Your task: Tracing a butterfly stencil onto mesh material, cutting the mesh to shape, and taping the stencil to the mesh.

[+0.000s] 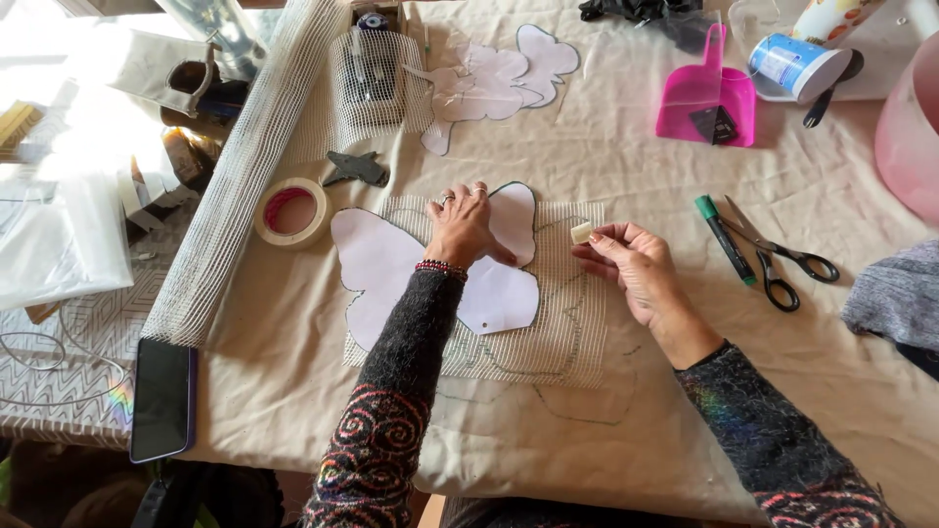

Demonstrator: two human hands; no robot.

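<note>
Left hand (460, 225) pinning paper butterfly (381, 264) on mesh (567, 342), right hand (636, 269) pinching tape bit (582, 233)

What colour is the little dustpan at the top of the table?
Bright pink dustpan, shown in the head view.

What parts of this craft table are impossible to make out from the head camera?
- Paper butterfly: its middle is hidden under the left hand and sleeve.
- Small pale piece: pinched in the right hand; too small to identify.
- Pink tub: cut off by the right edge.
- Dark object under the mesh: veiled by the netting.
- Top-left corner: washed out by sunlight.
</note>
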